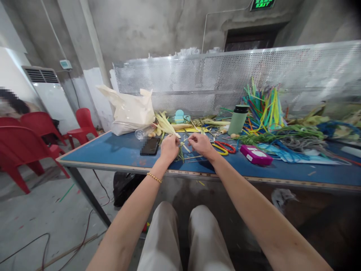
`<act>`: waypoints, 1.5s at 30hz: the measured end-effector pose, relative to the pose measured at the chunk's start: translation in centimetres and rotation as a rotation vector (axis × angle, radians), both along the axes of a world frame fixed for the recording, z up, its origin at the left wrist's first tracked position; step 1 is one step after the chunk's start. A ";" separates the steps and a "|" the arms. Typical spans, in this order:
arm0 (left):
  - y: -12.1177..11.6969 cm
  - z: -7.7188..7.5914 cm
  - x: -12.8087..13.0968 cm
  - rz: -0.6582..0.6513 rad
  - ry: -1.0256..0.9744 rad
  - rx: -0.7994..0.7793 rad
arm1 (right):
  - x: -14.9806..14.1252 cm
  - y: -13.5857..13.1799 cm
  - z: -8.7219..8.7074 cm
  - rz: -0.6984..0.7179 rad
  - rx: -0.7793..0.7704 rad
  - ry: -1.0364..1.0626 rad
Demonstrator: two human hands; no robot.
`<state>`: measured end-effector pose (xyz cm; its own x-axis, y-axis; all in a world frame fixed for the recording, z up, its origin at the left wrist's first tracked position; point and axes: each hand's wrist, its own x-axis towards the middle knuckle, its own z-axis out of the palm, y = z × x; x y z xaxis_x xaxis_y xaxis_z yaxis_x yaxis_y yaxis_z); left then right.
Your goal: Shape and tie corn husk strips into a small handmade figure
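My left hand is closed in a pinch over the table's front part, gripping a bundle of corn husk strips. Pale yellow-green husk fans out behind its knuckles, and green ends hang below the fingers. Close by on the right, my right hand is pinched too, its fingertips turned towards the left hand. Thin pale strands show in the gap between them; what the right fingertips hold is too small to make out. Scissors with red and yellow handles lie beside the right hand. A dark phone lies left of the left hand.
The blue table also bears a cream plastic bag, a clear bottle, a green tumbler, a purple box and heaps of coloured strips. Behind stands a perforated metal panel. Red chairs are at left.
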<state>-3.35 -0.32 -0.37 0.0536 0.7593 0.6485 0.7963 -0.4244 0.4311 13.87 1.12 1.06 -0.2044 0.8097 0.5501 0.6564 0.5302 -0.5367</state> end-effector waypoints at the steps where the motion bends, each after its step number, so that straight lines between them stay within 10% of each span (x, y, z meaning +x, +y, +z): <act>1: 0.0 0.0 0.0 0.008 0.003 -0.015 | 0.1 0.0 0.0 -0.034 0.020 -0.032; 16: -0.1 0.0 0.1 0.031 0.024 -0.089 | -0.4 0.4 -0.5 -0.308 0.148 -0.359; 27: 0.8 0.2 -0.3 -0.158 -0.070 -0.017 | 0.0 0.8 -0.6 0.012 0.173 -0.148; 39: 0.5 0.4 0.4 -0.285 -0.287 -0.057 | -1.0 -0.3 -0.3 0.192 -0.162 0.163; 45: 0.5 0.6 0.4 -0.227 -0.711 -0.134 | -1.1 -0.9 0.4 0.198 -0.147 0.310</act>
